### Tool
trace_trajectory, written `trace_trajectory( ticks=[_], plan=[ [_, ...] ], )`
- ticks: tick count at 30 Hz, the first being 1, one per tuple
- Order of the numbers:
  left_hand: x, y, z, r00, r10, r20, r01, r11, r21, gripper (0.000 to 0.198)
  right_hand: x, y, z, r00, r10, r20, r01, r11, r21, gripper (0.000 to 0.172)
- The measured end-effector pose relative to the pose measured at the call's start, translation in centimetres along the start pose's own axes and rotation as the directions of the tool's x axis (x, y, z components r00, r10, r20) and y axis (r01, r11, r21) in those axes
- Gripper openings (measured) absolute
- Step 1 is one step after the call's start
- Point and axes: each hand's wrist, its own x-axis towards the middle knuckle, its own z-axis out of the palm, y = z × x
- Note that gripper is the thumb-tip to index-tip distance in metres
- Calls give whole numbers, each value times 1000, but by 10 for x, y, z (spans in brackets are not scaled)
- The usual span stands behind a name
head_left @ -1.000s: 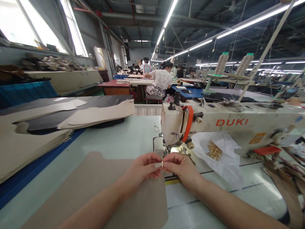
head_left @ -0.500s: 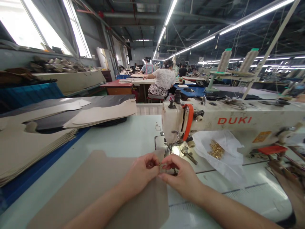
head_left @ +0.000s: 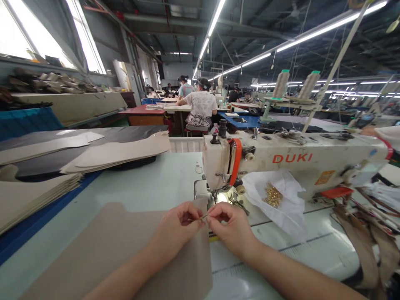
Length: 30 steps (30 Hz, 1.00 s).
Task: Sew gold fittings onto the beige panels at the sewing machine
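Observation:
My left hand (head_left: pixel 179 227) is closed, its thumb and fingers pinching one end of a small thin strip (head_left: pixel 203 217). Opposite it, my right hand (head_left: pixel 233 229) pinches the strip's other end between thumb and forefinger; its exact kind is too small to make out. Both hands are just in front of the needle area of a white sewing machine (head_left: pixel 259 156). Under my left hand and forearm lies a large taupe panel (head_left: pixel 125 250), flat on the pale tabletop (head_left: pixel 146 179). My fingers hide part of its edge near the needle.
Right of the needle, a white plastic bag (head_left: pixel 290 212) holds small gold metal pieces (head_left: pixel 272 196). Stacked beige panels (head_left: pixel 40 200) lie at left. Brown straps (head_left: pixel 356 237) hang at far right. Thread cones (head_left: pixel 281 83) stand behind the machine. A person (head_left: pixel 201 102) sits ahead.
The view has shifted slightly to the right. The strip between my fingers has turned from upright to nearly level, and my fingertips have shifted along with it.

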Motion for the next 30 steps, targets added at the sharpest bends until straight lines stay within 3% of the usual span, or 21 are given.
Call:
trace_trajectory(
  ticks=[8, 13, 20, 25, 30],
  plan=[
    [0, 4, 3, 997, -81, 6, 81, 985, -151, 17, 2, 3, 2, 999, 38, -28, -39, 999, -10, 5],
    [-2, 0, 4, 1000, -13, -27, 11, 998, -58, 16, 1, 2, 1, 999, 50, -11, -50, 999, -7, 4],
    [-10, 5, 4, 997, 65, -46, -62, 996, 68, 9, 3, 2, -1, 984, 165, 72, -177, 956, 233, 11],
    [-12, 13, 5, 994, 95, -60, -84, 983, 164, 4, 2, 3, -5, 984, 158, 79, -163, 985, 64, 2],
    [-9, 6, 4, 998, 59, -36, -56, 995, 88, 11, 0, 3, -7, 993, 95, 71, -93, 995, -34, 7]
  ],
)
